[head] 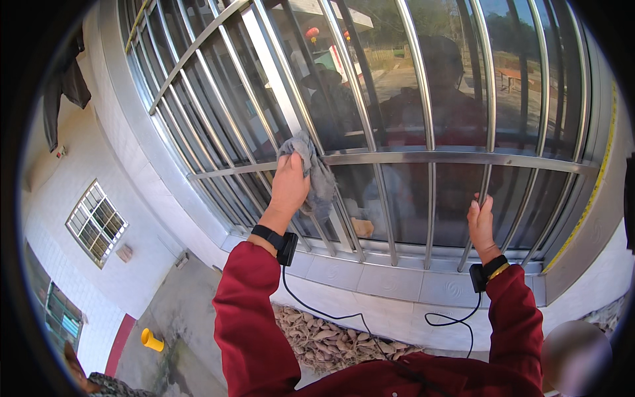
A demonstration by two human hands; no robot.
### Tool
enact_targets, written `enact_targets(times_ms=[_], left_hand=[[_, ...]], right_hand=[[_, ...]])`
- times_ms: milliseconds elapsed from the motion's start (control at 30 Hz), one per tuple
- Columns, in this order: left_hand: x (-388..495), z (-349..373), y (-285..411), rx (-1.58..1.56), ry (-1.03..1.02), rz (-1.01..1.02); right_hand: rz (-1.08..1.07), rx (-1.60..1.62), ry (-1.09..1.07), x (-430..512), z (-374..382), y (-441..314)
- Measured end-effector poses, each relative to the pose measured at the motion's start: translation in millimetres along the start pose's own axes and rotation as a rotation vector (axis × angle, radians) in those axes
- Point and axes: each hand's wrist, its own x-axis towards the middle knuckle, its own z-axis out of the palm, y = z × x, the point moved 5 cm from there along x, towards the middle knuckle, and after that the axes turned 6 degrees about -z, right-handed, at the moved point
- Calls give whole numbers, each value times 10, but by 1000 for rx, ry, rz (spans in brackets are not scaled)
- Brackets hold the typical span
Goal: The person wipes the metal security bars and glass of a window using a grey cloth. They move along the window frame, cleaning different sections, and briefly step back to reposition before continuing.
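A grey cloth [317, 186] is bunched in my left hand [290, 184], pressed against the horizontal rail of a metal window grille. Part of the cloth hangs down below the rail, over the bars. To the right, my right hand [481, 223] grips one of the upright bars [465, 255] beneath the same rail [466, 158]. Behind the bars, the sliding window's glass [397, 99] reflects trees, a yard and a dark figure. A white window frame upright [275, 74] stands behind the grille near the cloth.
Below the tiled sill [389, 283] lies a heap of sweet-potato-like roots [330, 337]. A yellow container [152, 340] is on the concrete floor at left. Part of another person [111, 384] shows at the lower left. Black cables [322, 316] hang from both wrist bands.
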Motion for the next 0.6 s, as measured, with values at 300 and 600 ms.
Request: enact_targets(times_ms=[300,600], left_hand=[[1046,-612,-199,-952,414,-349],[2060,-552,-1,-507,321,-512]], right_hand=[[-55,-28,2,1,-6,-49],[-25,-67,5,3,-15,20]])
